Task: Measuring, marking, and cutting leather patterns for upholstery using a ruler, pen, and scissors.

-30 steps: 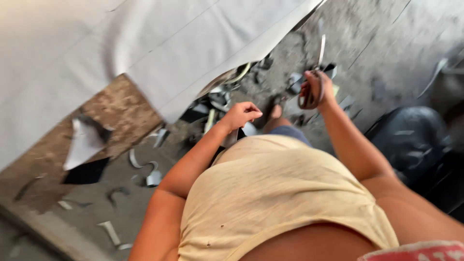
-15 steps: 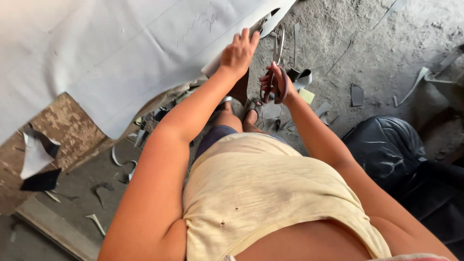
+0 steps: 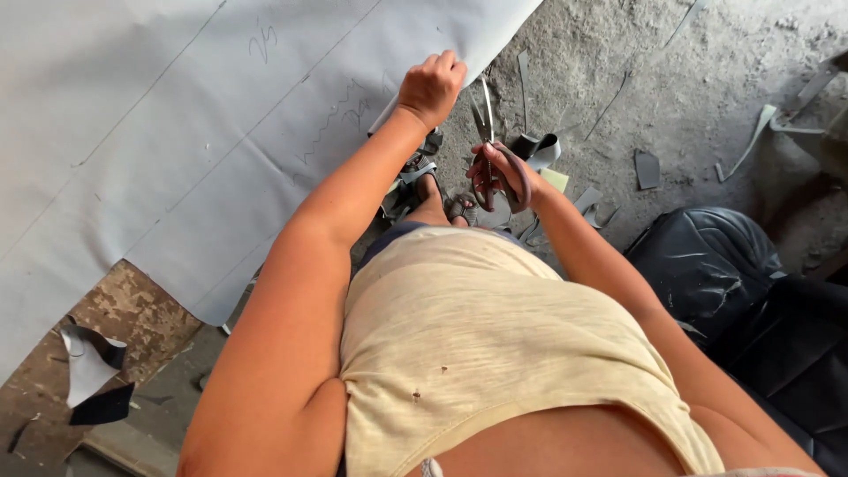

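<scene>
A large pale grey sheet (image 3: 177,115) with faint pencil lines lies across the floor at the upper left. My left hand (image 3: 431,87) grips its near edge, fingers curled over the rim. My right hand (image 3: 496,177) holds a pair of metal scissors (image 3: 488,119) with dark handles, blades pointing up beside the sheet's edge, just right of my left hand. The blades stand slightly apart. My feet in sandals (image 3: 446,201) show below the hands.
Curled grey offcuts (image 3: 541,150) litter the rough concrete floor (image 3: 671,71) around my feet. A worn wooden board (image 3: 124,318) with scraps on it lies at the lower left. A black cushioned seat (image 3: 707,265) stands at the right.
My left hand has gone up from the scraps to grip the sheet's edge. My right hand has brought the scissors in close beside it. The view has tilted toward the sheet.
</scene>
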